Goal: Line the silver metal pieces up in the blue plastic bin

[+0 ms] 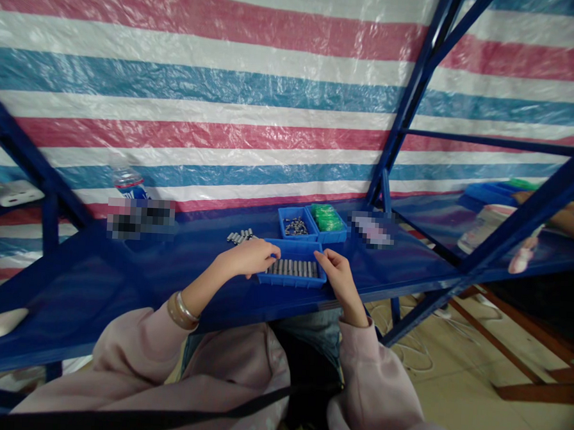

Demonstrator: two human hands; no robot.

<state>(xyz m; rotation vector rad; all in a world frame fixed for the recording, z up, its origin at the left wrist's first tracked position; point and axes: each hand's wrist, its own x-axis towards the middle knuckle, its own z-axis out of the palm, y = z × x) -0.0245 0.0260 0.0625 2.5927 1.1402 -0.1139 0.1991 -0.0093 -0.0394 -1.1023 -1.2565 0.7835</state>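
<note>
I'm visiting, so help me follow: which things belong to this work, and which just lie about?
Probably in use:
blue tray, between left hand and right hand
metal pieces inside it
perhaps loose metal pieces beside it
perhaps small metal parts behind it

Probably just lying about:
bottle
white oval object

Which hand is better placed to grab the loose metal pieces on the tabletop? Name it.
Left, likely: the left hand is near the loose metal pieces; the right hand is across the front blue bin from them.

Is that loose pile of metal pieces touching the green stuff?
Apart. The head view shows blue tabletop and a blue box between the loose pile and the green stuff.
</note>
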